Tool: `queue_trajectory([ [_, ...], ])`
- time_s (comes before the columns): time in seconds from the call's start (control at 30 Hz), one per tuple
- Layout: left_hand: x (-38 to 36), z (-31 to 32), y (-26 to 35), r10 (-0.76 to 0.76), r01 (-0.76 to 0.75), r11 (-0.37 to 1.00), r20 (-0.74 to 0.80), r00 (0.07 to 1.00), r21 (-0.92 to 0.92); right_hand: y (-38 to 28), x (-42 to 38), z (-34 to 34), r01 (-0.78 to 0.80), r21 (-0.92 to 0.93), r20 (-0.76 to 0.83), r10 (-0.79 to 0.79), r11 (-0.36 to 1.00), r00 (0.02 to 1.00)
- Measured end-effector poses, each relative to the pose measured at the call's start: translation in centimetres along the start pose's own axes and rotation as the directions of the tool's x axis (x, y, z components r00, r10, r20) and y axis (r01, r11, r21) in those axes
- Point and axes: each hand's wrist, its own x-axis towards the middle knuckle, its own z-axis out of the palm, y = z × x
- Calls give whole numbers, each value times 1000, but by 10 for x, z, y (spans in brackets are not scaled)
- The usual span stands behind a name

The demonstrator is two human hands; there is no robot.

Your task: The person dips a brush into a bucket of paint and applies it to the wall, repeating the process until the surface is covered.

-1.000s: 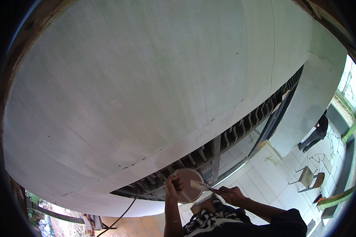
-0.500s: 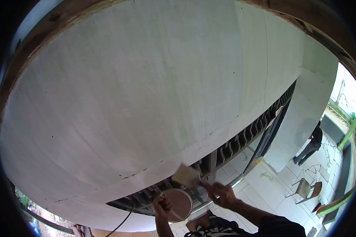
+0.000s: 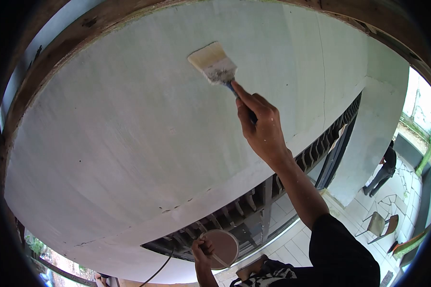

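Observation:
My right hand (image 3: 262, 125) is wrapped round the dark handle of a wide paintbrush (image 3: 214, 63), arm stretched up over the wall. The brush has pale bristles and a paint-smeared metal band, and its bristle edge lies against the upper part of the whitish-green wall (image 3: 143, 134). Low in the view, my left hand (image 3: 203, 249) is closed on the rim of a round bucket (image 3: 223, 246). Pinkish-brown shows across the bucket's round face, and a pale strip crosses its lower side.
Under the wall runs a dark slatted vent opening (image 3: 244, 205). A chair (image 3: 377, 227) stands on the tiled floor at the right, and beyond it a person in dark clothes (image 3: 384, 167). Wooden beams (image 3: 43, 62) arch along the top. A dark cable (image 3: 160, 269) hangs at lower left.
My right hand has lifted the paintbrush from beside the bucket up to the upper wall. The left hand keeps its hold on the bucket, and the view has shifted slightly.

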Motion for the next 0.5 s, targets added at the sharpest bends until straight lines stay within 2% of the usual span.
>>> queue_trajectory([
  [0.07, 3, -3, 3, -8, 8, 1000, 10, 1000, 4, 2, -4, 3, -30, -4, 48, 31, 1000, 998],
  [0.17, 5, -6, 4, -44, 44, 999, 2, 999, -30, 1, -32, -1, -54, -108, 119, 67, 993, 991],
  [0.5, 5, -21, -4, -60, 60, 998, -49, 997, -13, 15, -224, -12, -264, -150, 283, 297, 953, 912],
])
